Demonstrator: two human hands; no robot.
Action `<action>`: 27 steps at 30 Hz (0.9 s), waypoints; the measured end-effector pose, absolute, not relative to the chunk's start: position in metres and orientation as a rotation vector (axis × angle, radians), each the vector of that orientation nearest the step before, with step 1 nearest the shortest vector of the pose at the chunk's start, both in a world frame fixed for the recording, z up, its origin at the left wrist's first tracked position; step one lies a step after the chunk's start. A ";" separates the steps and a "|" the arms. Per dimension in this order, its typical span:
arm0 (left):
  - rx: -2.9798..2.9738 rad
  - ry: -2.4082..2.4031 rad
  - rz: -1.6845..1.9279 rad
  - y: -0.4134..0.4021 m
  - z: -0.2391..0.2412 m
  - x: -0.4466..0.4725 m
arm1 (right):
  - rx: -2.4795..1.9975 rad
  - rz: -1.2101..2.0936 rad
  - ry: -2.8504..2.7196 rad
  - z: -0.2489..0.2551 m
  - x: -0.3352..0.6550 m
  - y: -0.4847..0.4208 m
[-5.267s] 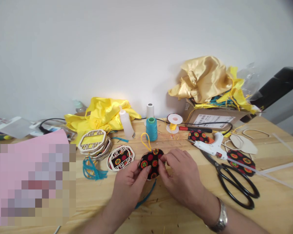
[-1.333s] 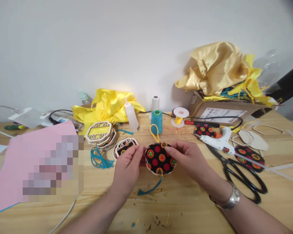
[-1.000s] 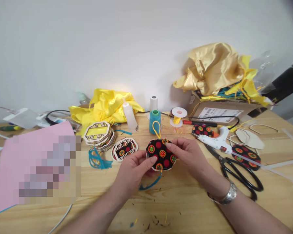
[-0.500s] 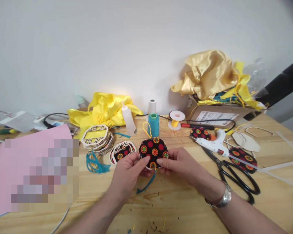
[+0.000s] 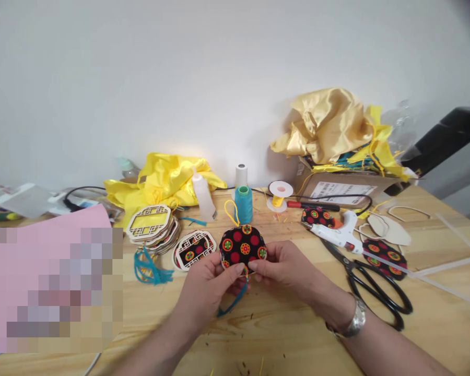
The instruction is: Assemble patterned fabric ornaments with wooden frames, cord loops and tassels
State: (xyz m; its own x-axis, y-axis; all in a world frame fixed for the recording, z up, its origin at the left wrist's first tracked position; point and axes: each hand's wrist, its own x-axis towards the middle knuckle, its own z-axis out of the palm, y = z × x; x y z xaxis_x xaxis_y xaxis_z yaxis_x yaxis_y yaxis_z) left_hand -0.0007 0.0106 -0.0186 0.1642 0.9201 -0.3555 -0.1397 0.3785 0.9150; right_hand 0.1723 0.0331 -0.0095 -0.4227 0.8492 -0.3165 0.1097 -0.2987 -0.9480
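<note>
Holding a patterned disc (image 5: 244, 244) above the desk (image 5: 290, 334), the grip clamped on it from both sides.
Left hand (image 5: 204, 283) pinches it from eight o'clock, right hand (image 5: 292, 269) from four; its tassel (image 5: 235, 301) hangs toward seven. Teal cone (image 5: 243, 207) at twelve, box (image 5: 344, 192) at two, glue gun (image 5: 339, 233) at three.

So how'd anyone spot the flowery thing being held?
Over the pale wooden table, find the bare left hand and bare right hand. They hold a rounded, black, flower-patterned fabric piece. A yellow cord loop tops it; only it is held.
</note>
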 end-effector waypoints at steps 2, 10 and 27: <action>0.885 1.154 0.914 0.011 -0.017 -0.001 | -1.225 1.777 -1.410 -0.010 0.173 0.034; 0.910 1.241 0.925 0.012 -0.008 -0.001 | -1.236 1.729 -1.308 -0.009 0.177 0.039; 0.940 1.185 0.714 0.007 -0.010 0.003 | -1.216 1.621 -1.264 0.001 0.182 0.040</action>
State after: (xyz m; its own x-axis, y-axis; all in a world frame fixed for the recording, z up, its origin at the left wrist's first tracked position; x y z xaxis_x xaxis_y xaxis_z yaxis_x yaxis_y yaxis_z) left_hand 0.0034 0.0074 -0.0103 0.2462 0.8632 -0.4408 0.0138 0.4516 0.8921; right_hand 0.1824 0.0400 0.0006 -0.2811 0.9303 -0.2356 0.0022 -0.2449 -0.9695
